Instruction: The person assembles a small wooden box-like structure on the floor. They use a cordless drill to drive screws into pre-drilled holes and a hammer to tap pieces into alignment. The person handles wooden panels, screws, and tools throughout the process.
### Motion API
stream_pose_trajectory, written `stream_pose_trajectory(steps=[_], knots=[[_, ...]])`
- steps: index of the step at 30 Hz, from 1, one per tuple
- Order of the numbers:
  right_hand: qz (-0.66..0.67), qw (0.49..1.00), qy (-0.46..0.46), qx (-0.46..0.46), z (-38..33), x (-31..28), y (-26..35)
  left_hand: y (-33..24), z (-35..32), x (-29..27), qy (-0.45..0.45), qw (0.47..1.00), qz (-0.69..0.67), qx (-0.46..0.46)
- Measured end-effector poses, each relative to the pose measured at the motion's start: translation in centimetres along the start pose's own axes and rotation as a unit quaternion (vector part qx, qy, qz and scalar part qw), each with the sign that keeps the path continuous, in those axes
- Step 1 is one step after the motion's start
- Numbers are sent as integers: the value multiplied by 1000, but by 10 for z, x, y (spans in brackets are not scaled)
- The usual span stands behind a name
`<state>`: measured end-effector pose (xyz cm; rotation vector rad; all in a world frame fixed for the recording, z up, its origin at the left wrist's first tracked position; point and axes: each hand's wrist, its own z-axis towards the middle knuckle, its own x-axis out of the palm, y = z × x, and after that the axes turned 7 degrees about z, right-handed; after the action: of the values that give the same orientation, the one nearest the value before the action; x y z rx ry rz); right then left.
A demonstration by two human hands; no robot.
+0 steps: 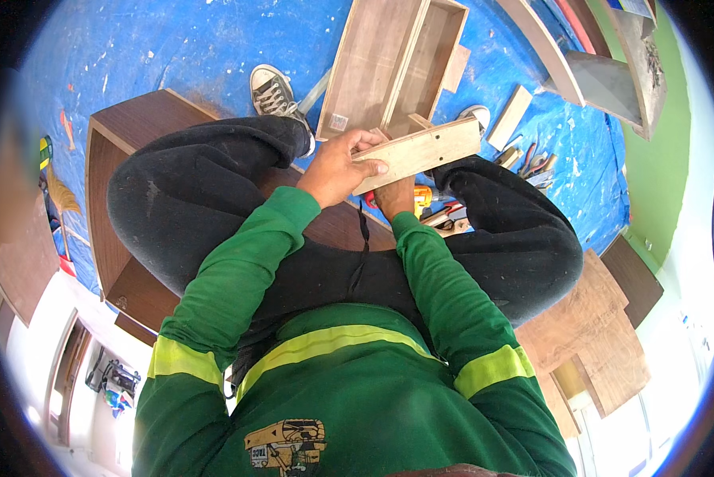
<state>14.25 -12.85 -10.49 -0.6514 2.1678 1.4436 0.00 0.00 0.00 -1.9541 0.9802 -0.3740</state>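
Observation:
Between my knees I hold a pale wooden board, tilted up to the right, with a few small dark holes in its face. My left hand is closed on the board's left end, thumb across the front face. Just below and partly behind the board is my right hand; its fingers are hidden by the wood. A yellow-and-black power tool lies to the right of my right wrist. Under me is a dark brown wooden cabinet, on which I sit.
Beyond my hands lies an open two-section wooden box on the blue sheet. Pliers and other hand tools are at right, near a loose wood strip. Plywood pieces lie beside my right hip; a green wall rises at right.

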Motion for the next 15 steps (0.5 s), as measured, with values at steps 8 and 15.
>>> stream_pose_trajectory(steps=[8, 15], knots=[[12, 1000, -9, 8, 6, -19, 23, 7, 6, -2, 3, 1000, -12, 7], [32, 999, -21, 26, 1, -11, 15, 3, 2, 0, 0, 1000, 4, 2]])
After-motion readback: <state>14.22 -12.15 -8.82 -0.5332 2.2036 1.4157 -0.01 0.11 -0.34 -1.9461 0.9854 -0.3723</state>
